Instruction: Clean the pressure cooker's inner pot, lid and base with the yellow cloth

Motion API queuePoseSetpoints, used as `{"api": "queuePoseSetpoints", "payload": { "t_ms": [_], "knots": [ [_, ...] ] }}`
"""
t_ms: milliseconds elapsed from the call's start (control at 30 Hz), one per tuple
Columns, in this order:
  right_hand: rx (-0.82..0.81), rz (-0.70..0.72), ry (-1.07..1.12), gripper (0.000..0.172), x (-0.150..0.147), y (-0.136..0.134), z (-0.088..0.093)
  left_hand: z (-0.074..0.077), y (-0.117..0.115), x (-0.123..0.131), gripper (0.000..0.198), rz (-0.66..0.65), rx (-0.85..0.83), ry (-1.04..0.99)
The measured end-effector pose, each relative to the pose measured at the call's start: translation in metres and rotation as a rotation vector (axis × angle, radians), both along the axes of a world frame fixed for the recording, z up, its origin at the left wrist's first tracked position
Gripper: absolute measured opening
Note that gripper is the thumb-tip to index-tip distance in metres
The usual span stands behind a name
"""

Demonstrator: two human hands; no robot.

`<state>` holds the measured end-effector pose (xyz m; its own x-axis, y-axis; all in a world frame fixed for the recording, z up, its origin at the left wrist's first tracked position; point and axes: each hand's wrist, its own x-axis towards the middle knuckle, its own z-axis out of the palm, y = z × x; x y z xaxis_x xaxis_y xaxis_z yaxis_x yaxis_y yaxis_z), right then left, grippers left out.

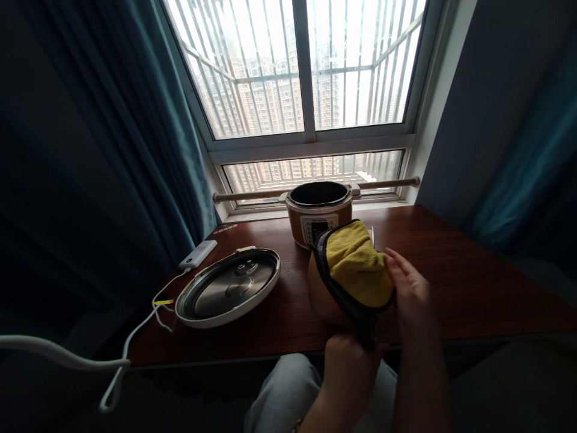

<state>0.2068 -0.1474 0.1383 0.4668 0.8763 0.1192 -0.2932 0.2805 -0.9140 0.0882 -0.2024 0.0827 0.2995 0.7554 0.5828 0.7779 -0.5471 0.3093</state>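
Note:
A yellow cloth (354, 255) with a dark border is held up over the front of the table. Low at its dark end, my left hand (349, 364) is closed around the bunched fabric. My right hand (408, 282) pinches the cloth's right edge between thumb and fingers. Partly hidden behind the cloth is a rounded brown object (319, 294) whose kind I cannot make out. Just beyond stands an electric cooker (295, 224), lidless, with a dark inside and a control panel partly covered by the cloth. A round lid (220, 320) lies to the left, its metallic inner side up.
A white power bank (198, 254) with a white cable (135, 331) lies at the left of the brown wooden table (455, 270). Behind the cooker are a rail (390, 183) and a barred window (310, 72). A blue curtain (148, 120) hangs at the left.

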Motion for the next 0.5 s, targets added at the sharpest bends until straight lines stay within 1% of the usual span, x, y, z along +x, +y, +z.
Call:
{"api": "queuePoseSetpoints", "payload": {
  "t_ms": [33, 100, 133, 167, 200, 233, 267, 300, 367, 433, 500],
  "knots": [
    [-0.032, 0.043, -0.013, 0.044, 0.0, 0.002, -0.001, 0.01, -0.003, -0.011, 0.012, -0.015, -0.08, 0.048],
    [-0.057, 0.083, -0.063, 0.041, 0.001, 0.001, -0.001, 0.035, -0.006, -0.033, 0.018, 0.042, -0.201, 0.061],
    [-0.063, 0.062, -0.098, 0.039, 0.0, -0.001, 0.001, 0.049, -0.005, -0.042, 0.019, 0.093, -0.187, -0.005],
    [-0.066, 0.016, -0.138, 0.037, 0.0, -0.003, 0.004, 0.061, -0.003, -0.048, 0.015, 0.143, -0.126, -0.098],
    [-0.068, -0.041, -0.183, 0.035, -0.002, -0.006, 0.006, 0.073, 0.002, -0.051, 0.013, 0.153, -0.045, -0.18],
    [-0.068, -0.095, -0.233, 0.034, -0.003, -0.009, 0.009, 0.082, 0.008, -0.049, 0.015, 0.133, 0.035, -0.236],
    [-0.058, -0.127, -0.292, 0.031, -0.005, -0.012, 0.011, 0.089, 0.016, -0.044, 0.02, 0.079, 0.09, -0.253],
    [-0.032, -0.129, -0.354, 0.028, -0.007, -0.014, 0.012, 0.092, 0.025, -0.037, 0.025, 0.015, 0.12, -0.234],
    [0.047, -0.079, -0.44, 0.024, -0.008, -0.016, 0.011, 0.093, 0.043, -0.02, 0.033, -0.069, 0.116, -0.135],
    [0.101, -0.067, -0.428, 0.026, -0.007, -0.014, 0.007, 0.087, 0.057, -0.005, 0.038, -0.07, 0.089, -0.048],
    [0.077, -0.092, -0.315, 0.024, -0.005, -0.009, 0.001, 0.08, 0.066, 0.003, 0.041, -0.047, 0.09, -0.006]
  ]
}}
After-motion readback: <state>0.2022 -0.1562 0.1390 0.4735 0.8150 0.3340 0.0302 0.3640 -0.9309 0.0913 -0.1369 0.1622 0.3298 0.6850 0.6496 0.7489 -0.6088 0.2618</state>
